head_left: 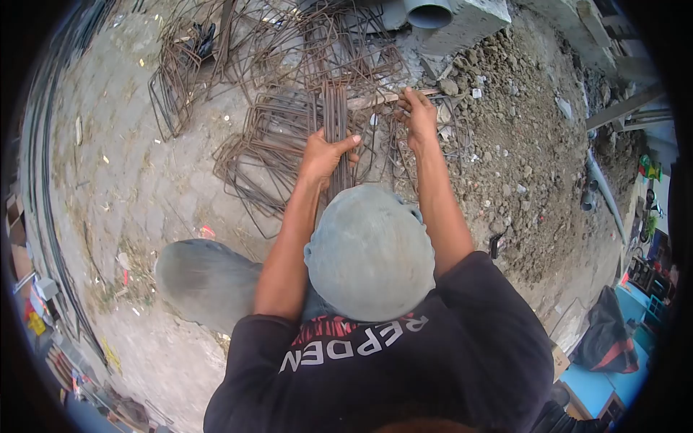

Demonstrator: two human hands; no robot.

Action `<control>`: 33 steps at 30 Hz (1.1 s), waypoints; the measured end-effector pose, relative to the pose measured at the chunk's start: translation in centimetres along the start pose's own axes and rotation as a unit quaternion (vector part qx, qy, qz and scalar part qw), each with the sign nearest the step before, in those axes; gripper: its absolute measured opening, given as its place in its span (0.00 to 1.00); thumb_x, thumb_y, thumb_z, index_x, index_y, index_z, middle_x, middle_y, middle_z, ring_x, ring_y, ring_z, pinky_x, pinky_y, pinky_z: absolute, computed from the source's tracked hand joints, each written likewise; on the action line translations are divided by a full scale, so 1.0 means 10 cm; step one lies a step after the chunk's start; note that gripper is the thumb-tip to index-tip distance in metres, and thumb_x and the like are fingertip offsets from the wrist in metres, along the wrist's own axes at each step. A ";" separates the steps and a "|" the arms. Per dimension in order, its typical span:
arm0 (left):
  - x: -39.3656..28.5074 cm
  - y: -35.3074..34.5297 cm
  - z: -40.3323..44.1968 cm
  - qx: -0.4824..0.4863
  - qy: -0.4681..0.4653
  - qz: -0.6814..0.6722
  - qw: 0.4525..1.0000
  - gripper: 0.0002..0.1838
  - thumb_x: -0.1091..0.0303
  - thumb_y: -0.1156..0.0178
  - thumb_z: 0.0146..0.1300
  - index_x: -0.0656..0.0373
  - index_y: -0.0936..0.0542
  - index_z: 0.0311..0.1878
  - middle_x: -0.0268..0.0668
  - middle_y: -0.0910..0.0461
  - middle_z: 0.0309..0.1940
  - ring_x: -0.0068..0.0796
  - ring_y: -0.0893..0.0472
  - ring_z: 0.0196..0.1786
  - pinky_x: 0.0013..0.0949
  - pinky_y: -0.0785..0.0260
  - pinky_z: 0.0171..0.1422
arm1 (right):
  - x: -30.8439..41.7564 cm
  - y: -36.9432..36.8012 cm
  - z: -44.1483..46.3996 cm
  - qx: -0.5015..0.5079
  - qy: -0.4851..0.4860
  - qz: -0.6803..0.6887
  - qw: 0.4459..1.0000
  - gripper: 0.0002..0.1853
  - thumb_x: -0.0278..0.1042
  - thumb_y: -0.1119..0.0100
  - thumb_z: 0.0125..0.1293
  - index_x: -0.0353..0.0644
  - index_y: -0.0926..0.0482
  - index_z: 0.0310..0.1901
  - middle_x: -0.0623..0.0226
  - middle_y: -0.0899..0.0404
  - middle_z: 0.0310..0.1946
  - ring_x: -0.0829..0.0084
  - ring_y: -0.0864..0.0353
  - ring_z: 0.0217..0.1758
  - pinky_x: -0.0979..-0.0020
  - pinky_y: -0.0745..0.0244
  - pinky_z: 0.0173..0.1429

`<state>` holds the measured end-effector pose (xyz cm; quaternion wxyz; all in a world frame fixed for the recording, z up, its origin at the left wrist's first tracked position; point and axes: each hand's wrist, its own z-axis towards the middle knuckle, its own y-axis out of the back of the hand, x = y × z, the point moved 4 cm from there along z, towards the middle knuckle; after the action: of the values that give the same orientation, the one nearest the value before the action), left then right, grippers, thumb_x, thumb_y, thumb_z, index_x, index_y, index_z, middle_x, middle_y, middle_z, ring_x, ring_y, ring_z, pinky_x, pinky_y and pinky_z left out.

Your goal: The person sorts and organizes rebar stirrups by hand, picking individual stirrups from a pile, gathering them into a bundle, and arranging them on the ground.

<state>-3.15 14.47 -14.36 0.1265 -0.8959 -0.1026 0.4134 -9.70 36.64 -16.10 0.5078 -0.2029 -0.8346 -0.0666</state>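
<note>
My left hand [328, 155] is closed around a tight bundle of rusty steel rods [336, 108], its thumb lying across the front. The bundle runs away from me, and its near end is hidden behind my raised knee [372, 252]. To the right of the bundle, my right hand [417, 119] is lifted with fingers curled inward. Whether a thin wire sits between those fingers is too small to make out. Bent rectangular rebar stirrups [271, 137] lie in a heap just left of the bundle.
More tangled stirrups [310, 43] are piled ahead. A grey pipe [429, 13] and a concrete block [469, 25] stand at the far side. Loose soil and stones [520, 173] cover the right. Long dark bars [47, 159] line the left edge.
</note>
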 end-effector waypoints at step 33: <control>-0.98 0.23 -0.31 -0.160 -0.148 0.047 0.975 0.28 0.57 0.19 0.55 0.67 0.23 0.47 0.38 0.15 0.31 0.23 0.22 0.23 0.30 0.28 0.26 | 0.86 -1.28 -0.92 0.254 0.334 -0.546 0.726 0.09 0.31 0.38 0.64 0.36 0.14 0.40 0.44 0.16 0.31 0.41 0.17 0.40 0.49 0.22 0.49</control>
<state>-6.83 9.01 -6.07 -0.0549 -0.8371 -0.1430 0.5251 -10.79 24.46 -2.99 0.6624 0.4591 -0.5634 -0.1815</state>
